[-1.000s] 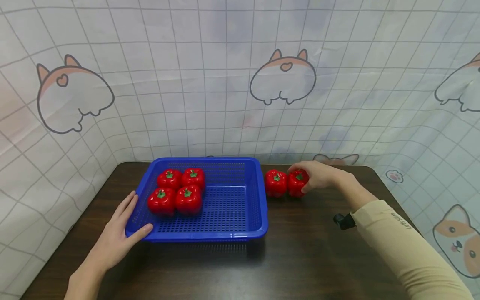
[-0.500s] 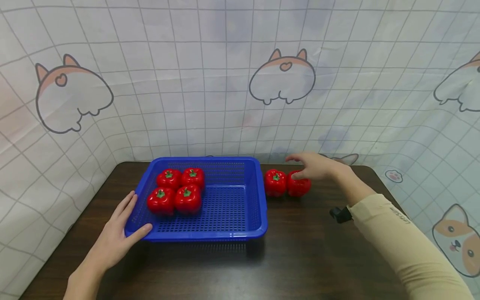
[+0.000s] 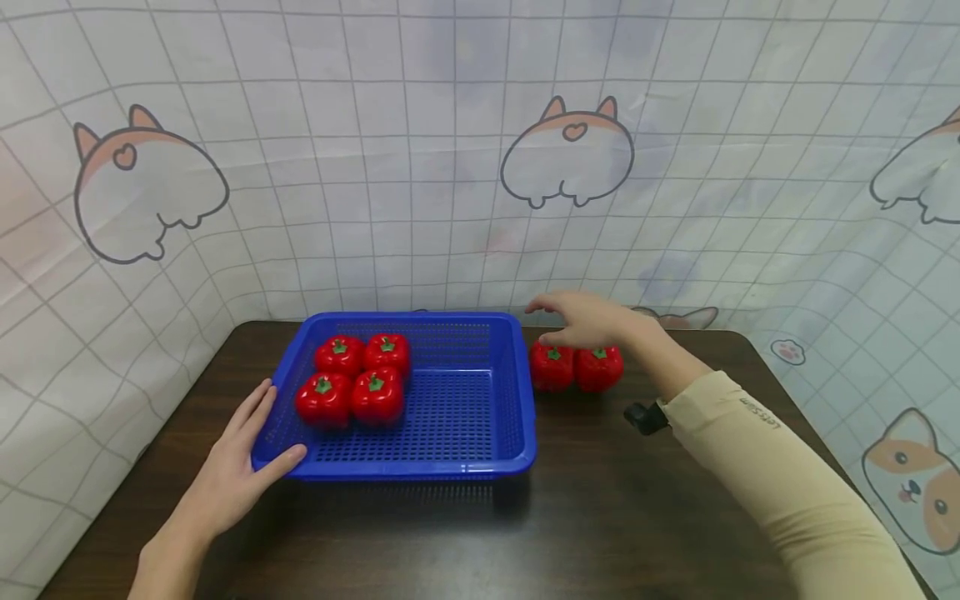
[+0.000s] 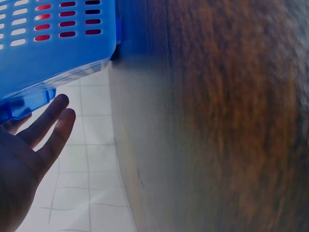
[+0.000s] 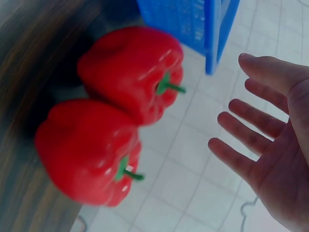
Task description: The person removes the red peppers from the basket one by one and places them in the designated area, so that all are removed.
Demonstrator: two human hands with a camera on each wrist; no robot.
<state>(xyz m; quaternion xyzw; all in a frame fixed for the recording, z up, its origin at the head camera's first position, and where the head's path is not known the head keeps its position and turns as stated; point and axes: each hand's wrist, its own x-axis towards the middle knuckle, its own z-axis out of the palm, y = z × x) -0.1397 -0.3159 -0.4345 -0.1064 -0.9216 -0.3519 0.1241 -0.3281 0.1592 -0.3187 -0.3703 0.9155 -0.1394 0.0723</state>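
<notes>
A blue plastic basket stands on the dark table, with several red bell peppers grouped in its left half. My left hand rests against the basket's front left corner, fingers straight along the side and thumb near the front rim. Just right of the basket, two more red bell peppers stand side by side, a nearer-to-basket pepper and an outer pepper. Above these two hovers my right hand, fingers spread and holding nothing. In the right wrist view a gap shows between that hand and both peppers.
The dark wooden table ends at a white grid-patterned cloth with cartoon dogs, which hangs behind and at both sides. A small black device is strapped at the right wrist, by the beige sleeve.
My right hand has let go of the outer pepper, lifted, and moved left above the pepper nearer the basket. The left hand, basket and peppers stay where they were.
</notes>
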